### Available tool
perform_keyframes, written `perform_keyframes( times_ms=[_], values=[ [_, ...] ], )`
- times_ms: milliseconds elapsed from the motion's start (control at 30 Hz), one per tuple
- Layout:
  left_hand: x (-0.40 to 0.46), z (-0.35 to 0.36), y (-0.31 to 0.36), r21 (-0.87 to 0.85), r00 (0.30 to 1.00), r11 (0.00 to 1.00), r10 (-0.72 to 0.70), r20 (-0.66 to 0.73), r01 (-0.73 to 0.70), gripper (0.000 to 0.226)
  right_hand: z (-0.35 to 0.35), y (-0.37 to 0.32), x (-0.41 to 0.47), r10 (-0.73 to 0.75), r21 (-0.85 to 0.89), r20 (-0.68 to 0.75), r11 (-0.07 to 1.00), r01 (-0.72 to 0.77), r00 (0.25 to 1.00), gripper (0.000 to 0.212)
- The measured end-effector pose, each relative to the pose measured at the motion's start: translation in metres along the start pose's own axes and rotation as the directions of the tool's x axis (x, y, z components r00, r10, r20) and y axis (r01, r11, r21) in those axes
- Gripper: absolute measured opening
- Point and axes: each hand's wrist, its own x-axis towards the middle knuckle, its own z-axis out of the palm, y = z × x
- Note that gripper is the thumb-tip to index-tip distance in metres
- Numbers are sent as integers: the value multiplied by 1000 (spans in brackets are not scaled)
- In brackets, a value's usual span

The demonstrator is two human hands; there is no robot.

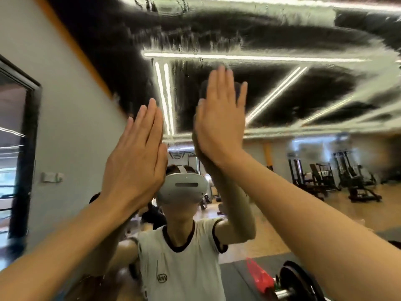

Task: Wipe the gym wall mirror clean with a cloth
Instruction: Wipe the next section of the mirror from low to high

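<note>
Both hands (178,135) flat; dark cloth (205,90) on streaky mirror (282,40).

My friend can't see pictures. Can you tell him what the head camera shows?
The right hand presses a dark cloth flat against a smeary wall mirror, the left hand open beside it. A gym is reflected.

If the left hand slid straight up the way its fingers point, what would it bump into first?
Probably nothing solid: the left hand lies flat against the mirror, fingers pointing up. It would first slide into the streaky wet smears above it, though depth is hard to judge.
</note>
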Motion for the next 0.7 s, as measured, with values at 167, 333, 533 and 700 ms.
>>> perform_keyframes(
  times_ms=[167, 333, 533, 700],
  values=[
    [-6, -17, -26, 8, 1000, 1000, 5, 18, -5, 63, -7, 25, 16, -269, -16, 68, 962, 271, 961, 61],
    [-23, -22, -55, 27, 998, 999, 18, 68, -19, 67, -22, 117, 16, 158, -33, -17, 987, -159, 987, 64],
    [-24, -21, -53, 6, 999, 999, 38, 36, -38, 67, -3, -22, 30, -198, 10, 26, 980, 198, 980, 60],
    [-24, -22, -53, 27, 999, 999, 36, 31, -36, 65, -5, 12, 22, -283, 162, -78, 942, 292, 956, 47]
  ],
)
